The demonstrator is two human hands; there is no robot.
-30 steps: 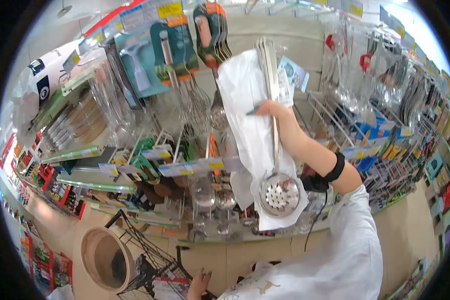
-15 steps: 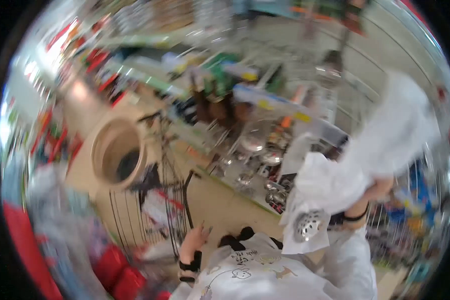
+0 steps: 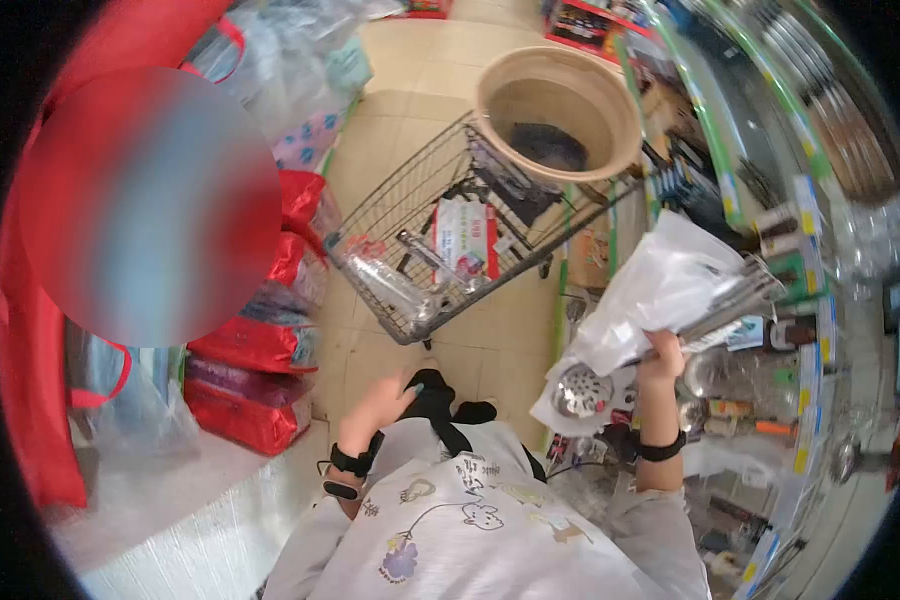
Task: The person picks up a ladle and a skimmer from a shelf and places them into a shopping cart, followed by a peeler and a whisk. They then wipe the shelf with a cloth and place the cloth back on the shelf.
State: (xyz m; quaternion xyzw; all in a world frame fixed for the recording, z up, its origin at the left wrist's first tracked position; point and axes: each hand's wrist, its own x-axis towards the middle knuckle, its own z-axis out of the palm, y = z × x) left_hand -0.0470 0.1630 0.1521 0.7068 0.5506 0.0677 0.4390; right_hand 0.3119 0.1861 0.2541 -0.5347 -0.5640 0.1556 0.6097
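My right hand [image 3: 663, 360] is closed round the handles of several metal skimmers wrapped in white paper [image 3: 653, 285]. A perforated metal bowl [image 3: 582, 391] shows at the lower end of the bundle, and the handle ends stick out to the upper right. Low in front of my body, my left hand [image 3: 385, 402] is held in the air, somewhat blurred, with its fingers apart and nothing in it. Beyond both hands stands a black wire shopping cart [image 3: 410, 225] holding a red and white pack [image 3: 465, 238] and a clear plastic-wrapped item [image 3: 390, 285].
A large beige tub [image 3: 610, 110] rests at the far end of the cart. Shelves of kitchenware [image 3: 810, 270] run along the right. Red packs [image 3: 255, 400] and plastic bags [image 3: 280, 75] are stacked on the left. A blurred disc covers part of the left side.
The view has swung from the shelf down to the cart and floor. My right hand has brought the wrapped skimmers away from the shelf, lower and closer to my body.
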